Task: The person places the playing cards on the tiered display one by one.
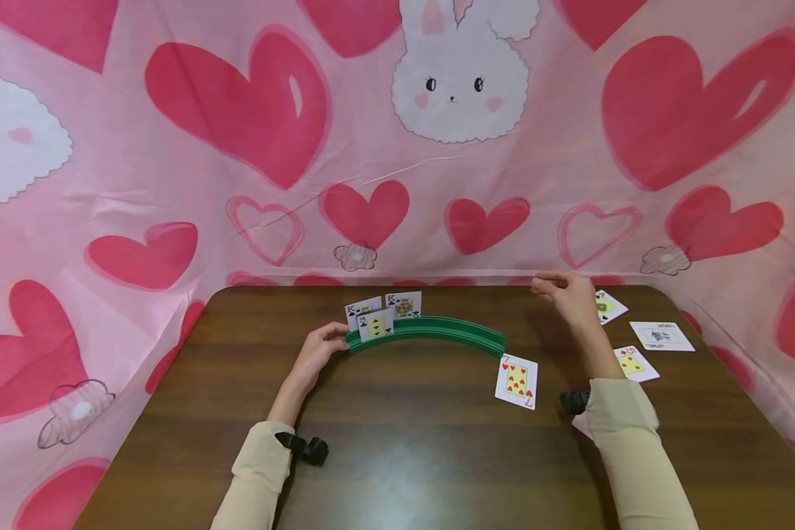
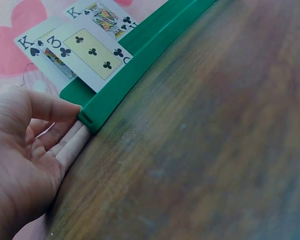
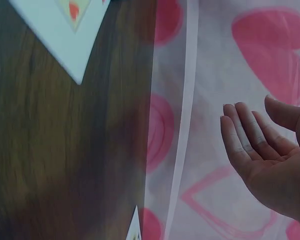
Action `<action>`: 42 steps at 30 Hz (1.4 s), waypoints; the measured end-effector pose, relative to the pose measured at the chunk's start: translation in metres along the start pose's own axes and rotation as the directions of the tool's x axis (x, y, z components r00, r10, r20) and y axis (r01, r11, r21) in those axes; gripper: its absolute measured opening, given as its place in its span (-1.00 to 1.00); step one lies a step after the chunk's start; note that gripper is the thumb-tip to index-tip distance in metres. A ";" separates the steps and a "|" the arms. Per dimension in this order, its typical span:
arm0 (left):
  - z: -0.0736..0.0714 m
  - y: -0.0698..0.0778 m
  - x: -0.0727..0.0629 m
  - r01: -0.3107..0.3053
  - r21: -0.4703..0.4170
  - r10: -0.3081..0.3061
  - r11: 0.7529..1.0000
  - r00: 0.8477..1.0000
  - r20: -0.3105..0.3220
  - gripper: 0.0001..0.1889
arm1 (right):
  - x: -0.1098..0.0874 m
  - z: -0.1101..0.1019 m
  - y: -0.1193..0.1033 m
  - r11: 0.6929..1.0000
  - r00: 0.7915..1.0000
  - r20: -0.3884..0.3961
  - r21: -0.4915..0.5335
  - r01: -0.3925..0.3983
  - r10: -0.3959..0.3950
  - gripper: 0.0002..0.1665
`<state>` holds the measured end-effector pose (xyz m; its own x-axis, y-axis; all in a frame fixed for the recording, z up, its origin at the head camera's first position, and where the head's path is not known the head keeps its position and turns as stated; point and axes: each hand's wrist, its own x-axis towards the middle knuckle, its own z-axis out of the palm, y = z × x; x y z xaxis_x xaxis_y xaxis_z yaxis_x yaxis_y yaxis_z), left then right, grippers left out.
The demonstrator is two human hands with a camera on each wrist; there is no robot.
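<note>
A curved green card holder (image 1: 447,331) stands on the table. In its left part are a three of clubs (image 2: 92,52) in front, a king of spades (image 2: 27,42) behind it and a king of clubs (image 2: 106,20) beside. My left hand (image 1: 316,355) pinches the holder's left end between thumb and fingers. A seven of hearts (image 1: 517,381) lies face up on the table by the holder's right end. Raised over the table's right side, my right hand (image 1: 572,296) holds nothing; its fingers are loosely bent in the right wrist view.
Right of my right arm lie a card with a black suit (image 1: 611,308), a face card (image 1: 662,336) and a five of diamonds (image 1: 638,364), two partly covered. Another card (image 1: 583,425) shows beneath the right wrist. A pink heart-print cloth (image 1: 364,158) hangs behind the wooden table (image 1: 424,442).
</note>
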<state>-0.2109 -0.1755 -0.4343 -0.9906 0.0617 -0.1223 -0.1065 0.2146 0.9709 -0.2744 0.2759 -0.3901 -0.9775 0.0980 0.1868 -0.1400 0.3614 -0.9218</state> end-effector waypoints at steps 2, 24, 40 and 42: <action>-0.002 -0.009 0.006 0.003 0.001 -0.003 1.000 1.000 -0.006 -0.68 | 0.002 -0.005 0.002 0.999 1.000 -0.003 -0.033 -0.003 0.003 -0.50; -0.003 -0.041 0.024 -0.013 -0.012 0.013 1.000 1.000 -0.028 -0.67 | -0.001 -0.103 0.059 0.860 0.968 -0.247 -0.484 -0.161 0.043 -0.51; -0.001 -0.040 0.025 -0.005 -0.015 0.004 1.000 1.000 -0.030 -0.67 | -0.017 -0.153 0.095 0.794 0.906 -0.271 -0.444 -0.416 0.324 -0.22; -0.001 -0.040 0.025 0.000 -0.020 -0.001 1.000 0.999 -0.035 -0.68 | -0.018 -0.156 0.099 0.784 0.896 -0.270 -0.436 -0.441 0.354 -0.18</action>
<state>-0.2311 -0.1837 -0.4762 -0.9929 0.0269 -0.1160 -0.1085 0.1953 0.9747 -0.2460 0.4544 -0.4316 -0.8823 0.4658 -0.0672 0.3903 0.6443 -0.6576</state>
